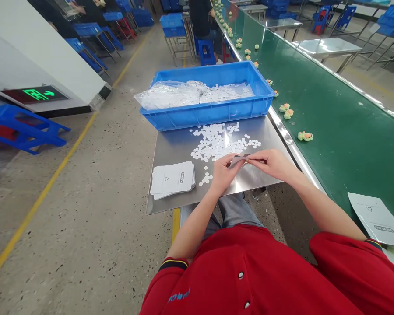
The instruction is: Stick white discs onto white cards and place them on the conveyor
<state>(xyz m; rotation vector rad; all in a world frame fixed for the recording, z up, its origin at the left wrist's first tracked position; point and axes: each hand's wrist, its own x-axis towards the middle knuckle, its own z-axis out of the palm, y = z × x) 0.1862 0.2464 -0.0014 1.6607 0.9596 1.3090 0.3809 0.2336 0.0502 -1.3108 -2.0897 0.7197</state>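
Both my hands meet above the right front part of the metal table (180, 151). Between them is a small, thin greyish card (237, 161). My left hand (223, 173) pinches its left side, and the fingertips of my right hand (272, 162) are closed at its right end. Behind my hands many small white discs (213, 142) lie scattered on the metal. A stack of pale grey printed cards (172, 178) rests at the table's left front. At the back stands a blue crate (213, 114) holding a clear plastic bag (170, 94) and more white discs.
A green conveyor belt (331, 113) runs along the right, carrying small green and orange items (304, 136). Pale printed sheets (377, 218) lie at its near edge. A seated person (202, 19) is ahead. Blue stools (22, 127) stand at the left.
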